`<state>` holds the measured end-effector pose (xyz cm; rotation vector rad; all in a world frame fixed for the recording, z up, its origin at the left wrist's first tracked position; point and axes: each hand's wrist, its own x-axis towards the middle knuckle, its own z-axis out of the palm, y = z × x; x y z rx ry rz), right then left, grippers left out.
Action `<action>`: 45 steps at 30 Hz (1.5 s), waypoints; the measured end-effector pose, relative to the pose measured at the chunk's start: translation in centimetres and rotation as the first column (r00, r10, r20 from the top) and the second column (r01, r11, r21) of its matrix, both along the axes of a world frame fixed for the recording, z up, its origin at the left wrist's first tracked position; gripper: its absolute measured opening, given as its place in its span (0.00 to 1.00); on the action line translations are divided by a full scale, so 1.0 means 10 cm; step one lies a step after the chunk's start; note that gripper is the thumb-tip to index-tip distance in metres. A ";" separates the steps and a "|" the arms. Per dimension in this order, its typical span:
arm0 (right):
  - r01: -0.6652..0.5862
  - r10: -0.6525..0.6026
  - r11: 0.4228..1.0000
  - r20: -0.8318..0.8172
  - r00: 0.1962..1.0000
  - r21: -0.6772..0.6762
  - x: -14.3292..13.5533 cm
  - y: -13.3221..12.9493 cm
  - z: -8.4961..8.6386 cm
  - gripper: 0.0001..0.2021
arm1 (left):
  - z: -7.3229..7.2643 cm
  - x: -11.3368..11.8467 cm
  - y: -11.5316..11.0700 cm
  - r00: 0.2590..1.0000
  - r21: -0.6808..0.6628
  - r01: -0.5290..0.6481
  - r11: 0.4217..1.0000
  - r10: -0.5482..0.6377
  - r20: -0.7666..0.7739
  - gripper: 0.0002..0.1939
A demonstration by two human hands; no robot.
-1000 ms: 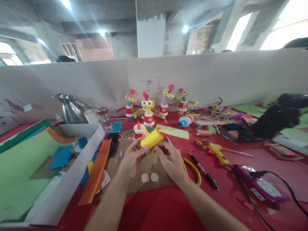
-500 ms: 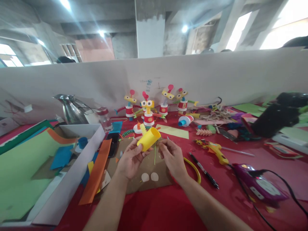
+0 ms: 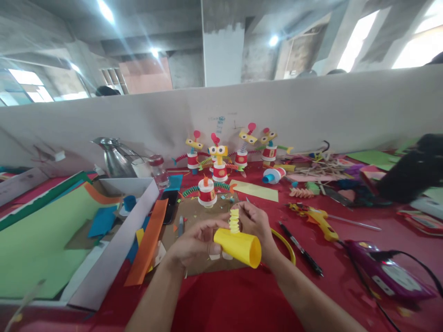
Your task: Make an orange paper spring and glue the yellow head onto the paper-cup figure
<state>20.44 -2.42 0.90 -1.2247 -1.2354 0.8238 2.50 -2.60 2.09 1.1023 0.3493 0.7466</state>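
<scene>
A yellow paper tube (image 3: 238, 246) lies sideways in my left hand (image 3: 195, 242), its open end facing right. From its top rises a pleated yellow paper spring (image 3: 234, 221). My right hand (image 3: 255, 221) is closed beside the spring; whether it pinches the spring or something thin is hidden. Beneath the hands is a brown cardboard sheet (image 3: 169, 240), with white paper circles (image 3: 214, 257) partly covered by the tube. Behind them stands a red and white cup figure (image 3: 206, 193) with green spring arms and no head.
Several finished cup figures (image 3: 219, 170) stand along the white partition (image 3: 155, 115). A yellow glue gun (image 3: 323, 223), a pen (image 3: 301, 249) and a purple power strip (image 3: 387, 269) lie right. Left are a paper-filled box (image 3: 114, 258), orange strip (image 3: 150, 244) and steel jug (image 3: 116, 159).
The yellow tube has come lower and turned, its open end now facing right and its spring upward. My right hand has moved close to the spring. The view has shifted slightly left.
</scene>
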 end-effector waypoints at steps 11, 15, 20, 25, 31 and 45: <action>0.334 -0.261 0.940 0.767 0.587 0.064 0.07 0.04 -0.03 0.09 | -0.15 -0.06 -0.03 0.994 0.027 0.105 0.994 -0.104 -0.033 0.22; 0.292 -0.261 0.955 0.639 0.724 0.058 0.15 -0.07 -0.02 0.14 | -0.11 -0.09 0.00 0.996 -0.041 -0.031 0.999 0.034 0.080 0.21; -0.018 -0.022 0.990 0.278 0.960 0.141 0.02 -0.32 -0.11 0.08 | -0.14 -0.08 0.02 0.994 -0.101 -0.063 0.993 0.072 0.083 0.19; 0.026 -0.037 0.991 0.081 0.996 0.133 -0.03 -0.38 -0.18 0.11 | -0.20 -0.10 -0.01 0.998 -0.103 0.067 0.992 -0.066 0.018 0.23; -0.002 -0.020 0.992 0.169 0.985 0.130 0.03 -0.47 -0.13 0.09 | -0.15 -0.12 -0.05 0.998 -0.099 0.064 0.993 -0.063 0.013 0.22; 0.210 -0.338 0.941 0.796 0.503 0.267 0.10 -0.43 -0.29 0.10 | -0.29 -0.22 0.01 0.996 -0.149 -0.001 0.989 0.015 0.088 0.22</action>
